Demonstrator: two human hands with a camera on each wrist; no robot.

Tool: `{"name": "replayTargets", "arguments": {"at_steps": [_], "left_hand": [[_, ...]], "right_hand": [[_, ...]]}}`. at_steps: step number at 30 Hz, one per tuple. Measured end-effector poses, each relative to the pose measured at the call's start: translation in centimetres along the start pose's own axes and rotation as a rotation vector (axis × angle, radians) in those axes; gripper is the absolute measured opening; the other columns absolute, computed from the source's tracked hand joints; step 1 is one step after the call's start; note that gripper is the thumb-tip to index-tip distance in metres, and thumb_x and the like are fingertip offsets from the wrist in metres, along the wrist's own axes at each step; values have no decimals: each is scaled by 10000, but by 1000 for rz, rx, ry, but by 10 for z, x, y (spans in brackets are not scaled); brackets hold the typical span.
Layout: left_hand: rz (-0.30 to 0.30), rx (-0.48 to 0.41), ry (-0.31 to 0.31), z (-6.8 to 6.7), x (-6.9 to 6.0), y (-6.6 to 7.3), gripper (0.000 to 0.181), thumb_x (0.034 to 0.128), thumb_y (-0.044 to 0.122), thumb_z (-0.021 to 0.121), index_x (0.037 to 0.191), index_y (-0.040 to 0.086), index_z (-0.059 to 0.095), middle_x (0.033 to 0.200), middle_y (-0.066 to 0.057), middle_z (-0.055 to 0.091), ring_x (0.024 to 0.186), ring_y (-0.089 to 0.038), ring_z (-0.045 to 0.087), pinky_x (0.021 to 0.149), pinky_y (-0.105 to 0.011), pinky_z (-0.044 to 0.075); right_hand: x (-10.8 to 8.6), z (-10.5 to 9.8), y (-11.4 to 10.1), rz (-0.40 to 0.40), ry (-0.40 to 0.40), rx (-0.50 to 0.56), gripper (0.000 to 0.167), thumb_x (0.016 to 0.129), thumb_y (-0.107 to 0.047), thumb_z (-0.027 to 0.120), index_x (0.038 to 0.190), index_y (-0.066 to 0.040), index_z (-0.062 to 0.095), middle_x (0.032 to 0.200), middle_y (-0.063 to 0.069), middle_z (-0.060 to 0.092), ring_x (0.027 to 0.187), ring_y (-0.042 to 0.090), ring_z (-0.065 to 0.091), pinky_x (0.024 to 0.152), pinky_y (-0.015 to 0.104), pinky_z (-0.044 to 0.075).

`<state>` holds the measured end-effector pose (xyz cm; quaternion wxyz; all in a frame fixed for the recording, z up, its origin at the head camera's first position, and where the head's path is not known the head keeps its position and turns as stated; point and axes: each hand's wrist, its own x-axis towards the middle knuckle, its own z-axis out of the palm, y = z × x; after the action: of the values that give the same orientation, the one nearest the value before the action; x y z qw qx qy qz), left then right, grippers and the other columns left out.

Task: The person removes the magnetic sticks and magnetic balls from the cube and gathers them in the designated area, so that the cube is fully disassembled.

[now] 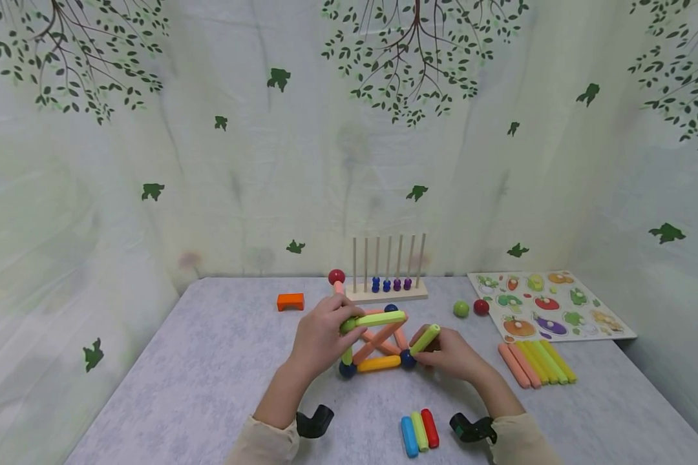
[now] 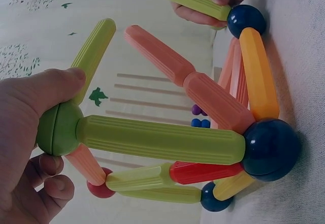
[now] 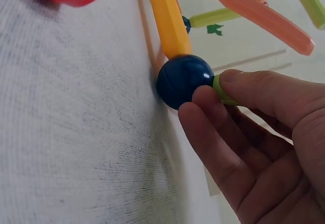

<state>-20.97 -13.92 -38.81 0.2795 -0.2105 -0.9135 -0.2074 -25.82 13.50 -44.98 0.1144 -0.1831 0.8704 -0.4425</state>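
Note:
A frame of ribbed rods and balls stands on the table. My left hand (image 1: pixel 324 332) pinches a green ball (image 2: pixel 60 127) at its raised corner, the thumb lying over the base of a light green rod (image 2: pixel 96 56). From that ball a thicker green rod (image 2: pixel 162 138) runs down to a navy ball (image 2: pixel 271 149). My right hand (image 1: pixel 456 355) pinches the lower end of an upright light green rod (image 1: pixel 427 337), right at another navy ball (image 3: pixel 185 82), with two fingertips against the ball. An orange-yellow rod (image 1: pixel 379 364) joins the two front navy balls. Salmon rods (image 2: pixel 221 102) slant behind.
Short blue (image 1: pixel 410 436), green and red rods lie in front. To the right are salmon and yellow-green rods (image 1: pixel 538 361), beside a vegetable picture board (image 1: pixel 535 303). Loose green (image 1: pixel 461 309) and red balls, a bead-peg rack (image 1: pixel 386 294) and an orange block (image 1: pixel 291 301) sit farther back.

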Motion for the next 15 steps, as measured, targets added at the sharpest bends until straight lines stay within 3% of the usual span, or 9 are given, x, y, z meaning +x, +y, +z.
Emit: {"name": "replayTargets", "arguments": {"at_steps": [15], "left_hand": [[5,-10,9,1,0,0,245,785,249,864,1006,194,773,940,72,614,805,-57,501,633,-135,469]], "right_hand": [[1,-7,13,27,-68,182,308,907,-254,741,1130,-65,641,976,77,717,841,200,702,789,328,604]]}}
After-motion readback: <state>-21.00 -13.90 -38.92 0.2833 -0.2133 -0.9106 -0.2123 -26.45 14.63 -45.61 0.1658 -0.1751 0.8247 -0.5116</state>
